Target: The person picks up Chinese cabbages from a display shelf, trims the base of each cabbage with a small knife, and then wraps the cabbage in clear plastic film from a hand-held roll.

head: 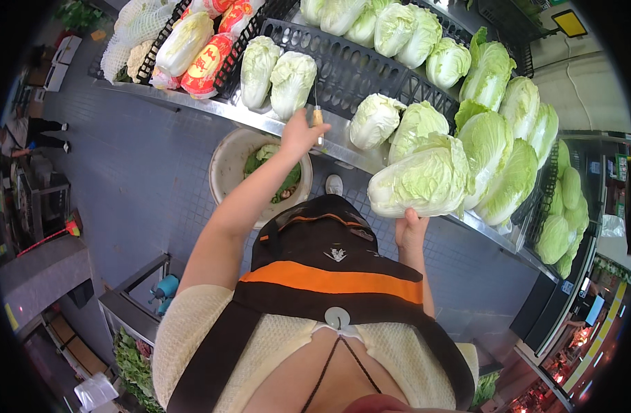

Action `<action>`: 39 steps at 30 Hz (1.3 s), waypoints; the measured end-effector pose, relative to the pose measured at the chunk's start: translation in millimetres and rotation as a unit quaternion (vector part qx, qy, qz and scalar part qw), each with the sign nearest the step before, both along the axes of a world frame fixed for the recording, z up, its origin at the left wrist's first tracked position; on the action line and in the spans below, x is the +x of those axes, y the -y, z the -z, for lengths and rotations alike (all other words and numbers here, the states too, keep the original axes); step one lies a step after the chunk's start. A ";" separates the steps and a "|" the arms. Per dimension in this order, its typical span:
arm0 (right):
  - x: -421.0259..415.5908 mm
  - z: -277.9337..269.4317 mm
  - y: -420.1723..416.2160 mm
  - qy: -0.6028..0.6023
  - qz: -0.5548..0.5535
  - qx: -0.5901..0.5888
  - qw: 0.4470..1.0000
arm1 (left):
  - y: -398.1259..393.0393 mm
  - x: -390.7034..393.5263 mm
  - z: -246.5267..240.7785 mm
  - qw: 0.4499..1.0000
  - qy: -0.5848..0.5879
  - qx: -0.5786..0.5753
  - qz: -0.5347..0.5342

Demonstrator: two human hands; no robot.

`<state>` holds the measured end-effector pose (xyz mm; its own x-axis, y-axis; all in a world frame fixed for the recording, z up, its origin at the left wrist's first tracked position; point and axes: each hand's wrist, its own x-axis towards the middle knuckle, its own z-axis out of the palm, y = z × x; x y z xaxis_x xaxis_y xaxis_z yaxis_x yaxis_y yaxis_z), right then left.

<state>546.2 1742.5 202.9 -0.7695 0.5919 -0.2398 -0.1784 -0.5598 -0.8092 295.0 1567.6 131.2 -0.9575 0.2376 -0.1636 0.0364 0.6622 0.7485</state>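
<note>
My left hand (301, 135) reaches to the steel front ledge of the vegetable stand, one finger lying across the wooden handle of a knife (317, 114). Whether it grips the handle cannot be told. The thin blade points away, beside a napa cabbage (293, 85); a second napa cabbage (259, 72) lies left of that one. In my right hand (411, 227) is a large napa cabbage (421, 180), supported from below in front of the ledge. Its leafy end points right, and most of my fingers are hidden under it.
A white bucket (220, 173) with leaf trimmings stands on the floor below the ledge. Black plastic crates (341, 67) cover the stand, with more cabbages (486, 149) piled right. Red-wrapped produce (207, 64) sits left. At far left, a person (29, 131) is visible.
</note>
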 end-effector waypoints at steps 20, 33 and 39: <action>-223.3 10.4 32.4 0.007 -0.102 0.147 0.984 | 87.8 96.5 -48.5 0.920 0.058 0.347 -0.172; -237.6 17.9 55.9 -0.013 -0.127 0.114 0.985 | 36.8 -34.3 -16.6 0.840 0.093 0.507 -0.169; -239.2 49.9 56.3 0.031 -0.087 0.134 0.987 | 49.2 -41.2 -12.5 0.840 0.098 0.511 -0.155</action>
<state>307.0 1686.2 153.1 -0.8541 0.5004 -0.1418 -0.0443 -0.3417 -0.9388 253.8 1518.3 143.7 -0.9777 0.0949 -0.1872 -0.2093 -0.3742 0.9034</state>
